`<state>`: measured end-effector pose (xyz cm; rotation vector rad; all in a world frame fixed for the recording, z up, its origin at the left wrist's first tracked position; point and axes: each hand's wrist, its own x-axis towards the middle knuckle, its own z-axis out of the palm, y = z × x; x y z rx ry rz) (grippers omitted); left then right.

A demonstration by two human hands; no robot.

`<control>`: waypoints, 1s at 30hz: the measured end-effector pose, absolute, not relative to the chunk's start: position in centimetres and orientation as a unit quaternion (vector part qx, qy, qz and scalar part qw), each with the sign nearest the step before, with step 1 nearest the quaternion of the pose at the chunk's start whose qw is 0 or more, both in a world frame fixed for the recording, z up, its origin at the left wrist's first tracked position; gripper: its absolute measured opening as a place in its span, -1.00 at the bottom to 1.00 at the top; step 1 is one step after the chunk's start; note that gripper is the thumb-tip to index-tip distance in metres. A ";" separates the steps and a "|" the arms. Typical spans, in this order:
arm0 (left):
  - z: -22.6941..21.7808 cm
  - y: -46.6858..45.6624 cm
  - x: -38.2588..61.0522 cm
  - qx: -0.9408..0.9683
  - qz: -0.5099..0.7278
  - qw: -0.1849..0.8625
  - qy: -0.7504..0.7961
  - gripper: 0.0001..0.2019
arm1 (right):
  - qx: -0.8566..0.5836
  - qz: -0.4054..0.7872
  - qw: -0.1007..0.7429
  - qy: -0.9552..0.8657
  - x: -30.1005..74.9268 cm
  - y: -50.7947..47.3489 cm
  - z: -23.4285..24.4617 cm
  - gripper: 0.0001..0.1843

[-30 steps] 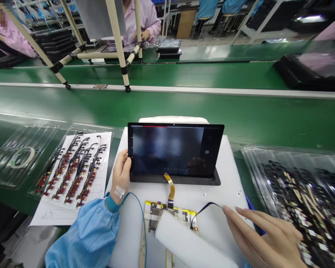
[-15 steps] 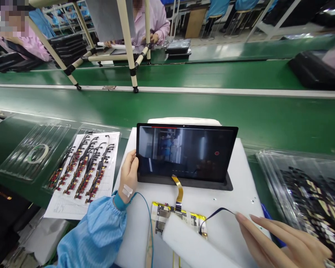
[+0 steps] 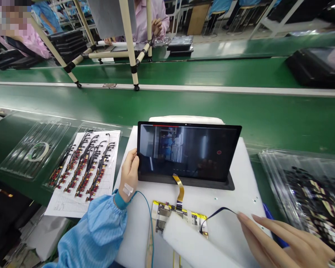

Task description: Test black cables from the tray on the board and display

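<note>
My left hand (image 3: 130, 169) is closed on the left edge of a tablet screen (image 3: 188, 150), which leans upright in a black stand and shows a dark picture with a red dot. From its lower edge a gold flex cable (image 3: 179, 190) runs down to an open tablet body with a circuit board (image 3: 181, 217). A white foam block (image 3: 184, 238) lies across that board. My right hand (image 3: 279, 238) pinches the free end of a black ribbon cable (image 3: 219, 211) between thumb and finger; its other end meets the board's right side.
A white foam pad (image 3: 226, 223) lies under the work. At left are a paper sheet (image 3: 64, 204) with rows of small flex cables and a roll of tape (image 3: 38, 152). A clear tray (image 3: 270, 178) of parts stands right. Behind runs a green conveyor (image 3: 201, 100); co-workers sit beyond.
The screen and both hands appear slightly shifted to the right, with the view moving a little too. Across the conveyor, a co-worker's hand has risen. Both my grips look the same.
</note>
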<state>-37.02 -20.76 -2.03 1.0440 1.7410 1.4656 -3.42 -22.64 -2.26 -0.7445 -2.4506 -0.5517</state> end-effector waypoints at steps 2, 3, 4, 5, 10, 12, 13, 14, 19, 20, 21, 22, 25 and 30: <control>-2.1 -20.8 -37.0 0.396 0.554 0.310 0.664 -0.69 | -0.273 -0.204 0.255 -0.905 -3.5 -22.6 -2.2 -0.43; -2.0 -20.8 -37.0 0.395 0.553 0.309 0.665 -0.69 | -0.276 -0.203 0.253 -0.905 -3.5 -22.6 -2.2 -0.44; -2.0 -20.8 -37.0 0.395 0.553 0.308 0.666 -0.69 | -0.278 -0.202 0.252 -0.905 -3.5 -22.7 -2.2 -0.45; -2.0 -20.8 -37.0 0.395 0.553 0.308 0.666 -0.69 | -0.277 -0.202 0.254 -0.904 -3.5 -22.7 -2.2 -0.45; -2.0 -20.8 -37.1 0.395 0.559 0.321 0.655 -0.68 | -0.280 -0.199 0.249 -0.906 -3.3 -22.7 -2.3 -0.47; -2.0 -20.8 -37.1 0.393 0.560 0.321 0.655 -0.68 | -0.279 -0.195 0.244 -0.908 -3.3 -22.7 -2.4 -0.50; -2.1 -20.8 -37.1 0.391 0.560 0.320 0.656 -0.68 | -0.281 -0.192 0.245 -0.908 -3.2 -22.7 -2.4 -0.51; -2.1 -20.7 -37.1 0.390 0.561 0.320 0.656 -0.69 | -0.287 -0.187 0.247 -0.907 -3.2 -22.7 -2.5 -0.51; -2.1 -20.7 -37.1 0.393 0.564 0.323 0.651 -0.69 | -0.308 -0.175 0.259 -0.899 -3.5 -22.8 -2.2 -0.39; -2.1 -20.7 -37.1 0.394 0.563 0.322 0.651 -0.69 | -0.304 -0.178 0.259 -0.899 -3.6 -22.9 -2.1 -0.38; -2.1 -20.7 -37.1 0.399 0.561 0.321 0.651 -0.70 | -0.303 -0.180 0.261 -0.899 -3.7 -22.9 -2.0 -0.37; -2.0 -20.7 -37.0 0.404 0.558 0.320 0.651 -0.70 | -0.305 -0.180 0.263 -0.897 -3.7 -22.9 -1.9 -0.36; -1.7 -20.8 -37.0 0.416 0.551 0.319 0.649 -0.70 | -0.307 -0.178 0.272 -0.894 -4.0 -22.9 -1.6 -0.36; -1.6 -20.8 -37.0 0.418 0.549 0.309 0.654 -0.71 | -0.347 -0.159 0.286 -0.879 -5.0 -22.8 -1.5 -0.27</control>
